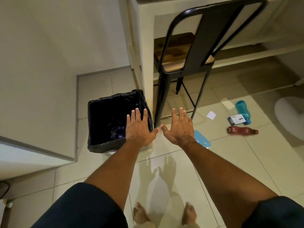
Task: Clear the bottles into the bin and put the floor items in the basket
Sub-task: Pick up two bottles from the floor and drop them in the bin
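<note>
My left hand (139, 127) and my right hand (179, 127) are stretched out side by side, fingers straight and spread, holding nothing. The left hand hovers over the right edge of a square bin (105, 120) lined with a black bag, standing on the tiled floor. A light blue bottle (202, 139) lies on the floor, partly hidden under my right wrist. Farther right lie a red bottle (241, 130), a teal bottle (243, 111), a small box (236, 120) and a white card (211, 115).
A black metal chair (189, 63) with a wooden seat stands under a white desk (144, 46) right beyond the bin. A white wall and ledge fill the left. A white rounded object (289, 116) sits at the far right. My bare feet show at the bottom.
</note>
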{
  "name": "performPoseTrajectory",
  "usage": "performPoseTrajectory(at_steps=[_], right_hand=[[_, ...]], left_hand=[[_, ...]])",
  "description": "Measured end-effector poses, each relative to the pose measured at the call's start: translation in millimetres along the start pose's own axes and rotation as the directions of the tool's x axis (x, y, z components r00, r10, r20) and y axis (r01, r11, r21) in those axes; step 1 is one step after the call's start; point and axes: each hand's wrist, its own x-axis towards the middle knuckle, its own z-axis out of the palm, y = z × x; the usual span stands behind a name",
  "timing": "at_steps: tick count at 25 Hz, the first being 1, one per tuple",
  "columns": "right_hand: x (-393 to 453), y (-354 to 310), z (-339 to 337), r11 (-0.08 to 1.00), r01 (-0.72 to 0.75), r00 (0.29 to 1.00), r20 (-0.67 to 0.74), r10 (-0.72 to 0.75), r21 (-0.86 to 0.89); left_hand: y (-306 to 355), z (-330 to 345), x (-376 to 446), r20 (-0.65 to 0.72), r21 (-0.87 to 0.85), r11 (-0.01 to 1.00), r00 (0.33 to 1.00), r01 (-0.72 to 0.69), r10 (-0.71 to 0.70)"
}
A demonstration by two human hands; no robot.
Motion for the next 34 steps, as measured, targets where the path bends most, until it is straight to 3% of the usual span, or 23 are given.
performPoseTrajectory(at_steps=[15, 24, 34], right_hand=[[-15, 339, -118, 0.995, -0.102, 0.993, -0.054, 0.102, 0.006], [35, 490, -154, 0.959, -0.282, 0.957, -0.071, 0.283, 0.015], [150, 615, -193, 0.904, -0.428, 0.903, 0.027, 0.428, -0.005]], left_hand=[[358, 1, 23, -0.039, 0.003, 0.992, 0.991, -0.130, 0.130], [502, 15, 114, 0.009, -0.015, 0.963, 0.963, -0.269, 0.269], [620, 16, 257, 0.121, -0.041, 0.943, 0.936, -0.329, 0.331]])
